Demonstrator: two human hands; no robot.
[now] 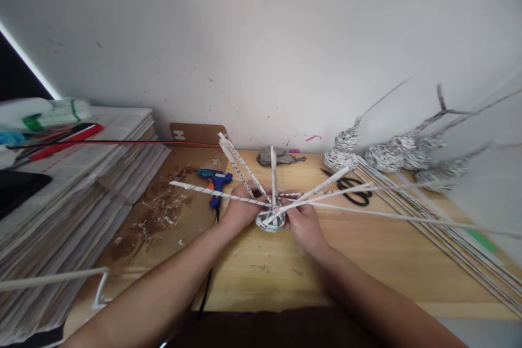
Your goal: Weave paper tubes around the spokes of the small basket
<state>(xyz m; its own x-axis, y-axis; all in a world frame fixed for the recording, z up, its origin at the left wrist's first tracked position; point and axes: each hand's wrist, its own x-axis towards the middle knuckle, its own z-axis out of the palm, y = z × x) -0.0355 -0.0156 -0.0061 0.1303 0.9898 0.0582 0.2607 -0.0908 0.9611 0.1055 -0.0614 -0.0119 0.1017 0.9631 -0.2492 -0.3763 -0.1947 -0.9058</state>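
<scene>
One weave (269, 223) sits low between our left hand (241, 211) and our right hand (304, 223), just above the tabletop (253, 277) or resting on it; we cannot tell which. Neither hand is nearer, since both touch it: our left grasps its left side, the fingers partly hidden behind the strips (196, 188), while our right grips the right edge, and we cannot tell whether it also pinches a strip there. The weave itself is squat and rounded, so length belongs to the strips, which fan up and outward from it. One stands nearly upright, one slants off left in front of the glue gun (216, 185), and the longest run off to our right, above our right hand and past the scissors (337, 181). Our forearms come in from either side, leaving the near face of the weave uncovered.
</scene>
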